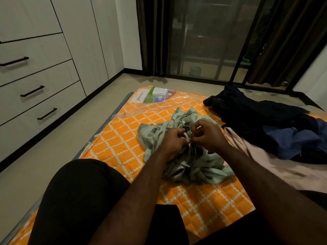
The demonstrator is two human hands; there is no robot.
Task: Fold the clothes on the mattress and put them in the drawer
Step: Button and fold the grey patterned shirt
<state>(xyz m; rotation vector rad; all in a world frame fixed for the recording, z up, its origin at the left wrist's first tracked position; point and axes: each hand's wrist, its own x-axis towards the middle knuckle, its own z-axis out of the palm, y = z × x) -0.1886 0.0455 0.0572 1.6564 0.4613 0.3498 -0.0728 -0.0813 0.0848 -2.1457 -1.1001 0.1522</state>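
Observation:
A crumpled pale green shirt with dark marks lies on the orange checked mattress in front of me. My left hand and my right hand pinch the shirt's collar area close together, near a dark label. To the right sits a heap of dark navy and blue clothes on top of a pale pink garment. White drawers with black handles stand at the left.
Beige floor runs between the mattress and the wardrobe wall. A plastic wrap with a printed label covers the mattress's far end. Dark curtains and a glass door are beyond. My knee in black trousers rests on the mattress's near left.

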